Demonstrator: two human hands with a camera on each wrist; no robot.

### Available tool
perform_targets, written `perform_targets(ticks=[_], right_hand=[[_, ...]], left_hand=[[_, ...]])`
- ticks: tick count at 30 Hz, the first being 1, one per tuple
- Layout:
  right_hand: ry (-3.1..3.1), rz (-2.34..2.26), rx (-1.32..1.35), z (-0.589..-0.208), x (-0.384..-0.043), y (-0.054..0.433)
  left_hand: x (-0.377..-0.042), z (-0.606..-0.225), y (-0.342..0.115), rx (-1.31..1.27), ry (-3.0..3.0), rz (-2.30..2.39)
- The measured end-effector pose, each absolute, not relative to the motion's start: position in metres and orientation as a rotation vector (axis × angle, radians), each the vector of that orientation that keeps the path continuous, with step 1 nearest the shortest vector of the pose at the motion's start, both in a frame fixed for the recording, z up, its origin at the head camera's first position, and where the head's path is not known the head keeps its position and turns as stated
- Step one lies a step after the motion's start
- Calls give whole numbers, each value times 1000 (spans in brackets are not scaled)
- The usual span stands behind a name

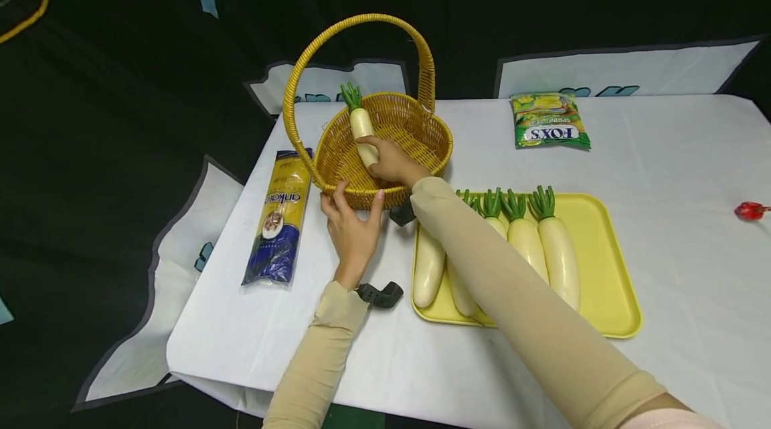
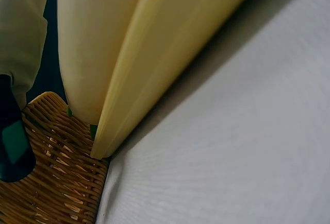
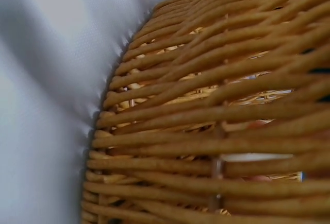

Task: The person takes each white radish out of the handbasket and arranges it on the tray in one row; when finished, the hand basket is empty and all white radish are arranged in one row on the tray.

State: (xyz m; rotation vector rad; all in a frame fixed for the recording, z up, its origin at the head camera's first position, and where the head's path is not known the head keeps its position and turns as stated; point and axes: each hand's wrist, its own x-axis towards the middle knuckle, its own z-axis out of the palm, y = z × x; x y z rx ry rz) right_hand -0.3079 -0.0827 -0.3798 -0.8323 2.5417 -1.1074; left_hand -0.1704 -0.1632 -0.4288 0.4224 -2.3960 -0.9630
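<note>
A white radish [image 1: 362, 126] with green stem stubs slants inside the wicker basket [image 1: 415, 131], its top against the far left wall. My right hand [image 1: 391, 160] reaches over the near rim and grips the radish's lower part, the thumb lying along it. Fingers spread, my left hand [image 1: 354, 231] rests against the basket's near outer side, the index fingertip at the rim. Woven basket wall [image 3: 206, 110] fills most of the right wrist view. Several more white radishes [image 1: 560, 258] lie on a yellow tray [image 1: 608, 268], partly hidden by my right sleeve.
The basket's tall arched handle [image 1: 373, 17] rises above it. A blue and yellow packet [image 1: 278, 215] lies left of the basket. At the back right is a green packet [image 1: 550, 121]; a small red item [image 1: 749, 211] sits at the far right of the white-covered table [image 1: 680, 215].
</note>
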Motion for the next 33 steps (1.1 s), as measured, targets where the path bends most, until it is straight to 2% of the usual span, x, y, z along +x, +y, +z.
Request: perform_targets(ticks=[8, 17, 33], right_hand=[[2418, -1287, -751, -382, -306, -81], [2083, -1636, -518, -371, -304, -73], [1846, -1920, -447, -347, -289, -35]], left_hand=[[-170, -432, -162, 416, -2389, -949], [-171, -431, -162, 407, -2374, -936], [-174, -430, -160, 441, -2391, -1007]])
